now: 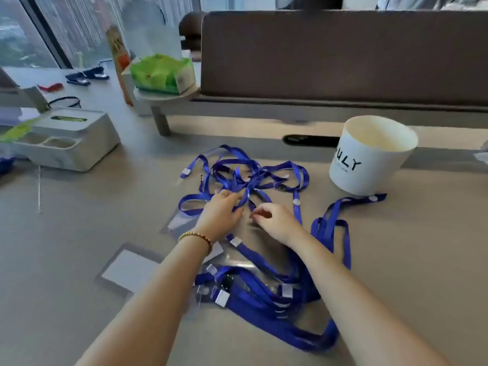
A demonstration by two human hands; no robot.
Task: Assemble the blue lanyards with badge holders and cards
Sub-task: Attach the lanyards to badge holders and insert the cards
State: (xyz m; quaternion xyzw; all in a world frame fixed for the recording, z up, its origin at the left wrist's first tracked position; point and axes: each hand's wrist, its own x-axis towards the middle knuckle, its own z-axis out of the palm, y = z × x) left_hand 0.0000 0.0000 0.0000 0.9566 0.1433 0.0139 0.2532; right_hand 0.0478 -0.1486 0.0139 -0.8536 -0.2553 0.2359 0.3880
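Note:
A tangle of blue lanyards (237,173) lies on the desk in front of me, with a second heap of blue lanyards (264,294) nearer to me. My left hand (219,212) reaches into the far tangle and pinches a blue strap (245,196) with its fingertips. My right hand (274,220) is beside it with curled fingers around a small lanyard end; what it grips is mostly hidden. A clear badge holder (177,220) lies under the left hand. A badge holder with a white card (129,270) lies flat at the lower left.
A white paper bucket (369,159) stands at the right. A grey desk organiser (74,138) sits at the left. A green packet (161,72) rests on a small shelf behind. A brown partition (343,54) closes the desk's far side.

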